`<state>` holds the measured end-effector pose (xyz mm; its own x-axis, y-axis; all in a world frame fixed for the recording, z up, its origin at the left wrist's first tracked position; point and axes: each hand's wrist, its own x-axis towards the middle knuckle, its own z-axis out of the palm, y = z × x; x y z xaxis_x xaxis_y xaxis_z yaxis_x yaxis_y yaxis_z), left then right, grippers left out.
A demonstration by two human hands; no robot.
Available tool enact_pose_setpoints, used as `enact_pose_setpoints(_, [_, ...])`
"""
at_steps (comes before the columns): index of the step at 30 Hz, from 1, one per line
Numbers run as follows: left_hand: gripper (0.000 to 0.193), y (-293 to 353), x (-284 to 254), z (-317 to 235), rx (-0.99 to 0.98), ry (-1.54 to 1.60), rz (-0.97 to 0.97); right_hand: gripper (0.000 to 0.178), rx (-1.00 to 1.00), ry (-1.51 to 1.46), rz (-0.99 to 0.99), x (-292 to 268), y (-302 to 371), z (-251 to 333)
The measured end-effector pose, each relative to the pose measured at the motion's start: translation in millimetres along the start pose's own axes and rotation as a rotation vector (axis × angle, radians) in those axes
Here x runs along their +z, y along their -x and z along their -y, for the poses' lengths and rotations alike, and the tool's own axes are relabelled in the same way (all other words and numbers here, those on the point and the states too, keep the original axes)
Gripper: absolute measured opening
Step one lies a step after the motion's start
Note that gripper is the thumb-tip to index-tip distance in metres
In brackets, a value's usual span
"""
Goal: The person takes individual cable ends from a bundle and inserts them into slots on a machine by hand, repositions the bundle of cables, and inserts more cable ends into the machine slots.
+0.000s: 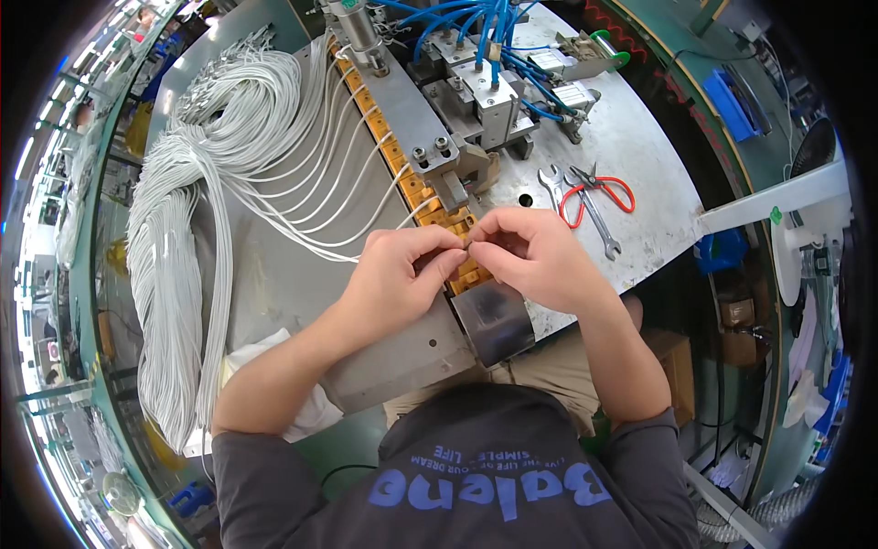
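My left hand [395, 273] and my right hand [530, 256] meet fingertip to fingertip over the near end of a row of orange fixture blocks [399, 163]. Both are closed in a pinch on something small and dark, too hidden to name. White cables [315, 206] fan out from a big bundle [169, 229] on the left, and several of their ends lie in the orange blocks. One cable runs beneath my left hand, where its end is covered. Just below my fingers is a dark metal plate [494, 320].
Right of the blocks stands a metal machine [480, 96] with blue air hoses [485, 27]. Red-handled pliers [594, 188] and a wrench [599, 224] lie on the pale metal plate. A white cloth or bag [311, 412] is under my left forearm; a white post [777, 197] juts in at right.
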<state>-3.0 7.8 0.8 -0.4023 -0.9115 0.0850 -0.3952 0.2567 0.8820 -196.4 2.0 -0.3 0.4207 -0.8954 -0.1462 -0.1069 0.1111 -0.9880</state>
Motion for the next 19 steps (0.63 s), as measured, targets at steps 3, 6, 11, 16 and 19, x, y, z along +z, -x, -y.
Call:
enact_pose_setpoints(3, [0.011,1,-4,-4,-0.118,0.026,0.109,0.007,-0.081,0.090,-0.002,-1,3,-2])
enact_pose_setpoints(6, [0.010,1,-2,-6,-0.115,0.023,0.107,0.008,-0.274,0.331,-0.053,2,3,-2])
enact_pose_setpoints(11, [0.010,2,-2,-5,-0.058,0.014,0.078,0.007,-0.236,0.338,-0.064,6,3,1])
enact_pose_setpoints(16, [0.012,5,2,-3,-0.020,0.037,0.004,0.005,0.060,-0.078,0.013,1,-3,-1])
enact_pose_setpoints(19, [0.013,7,2,-4,-0.157,0.223,0.066,0.006,0.094,-0.133,0.081,-3,-2,-4])
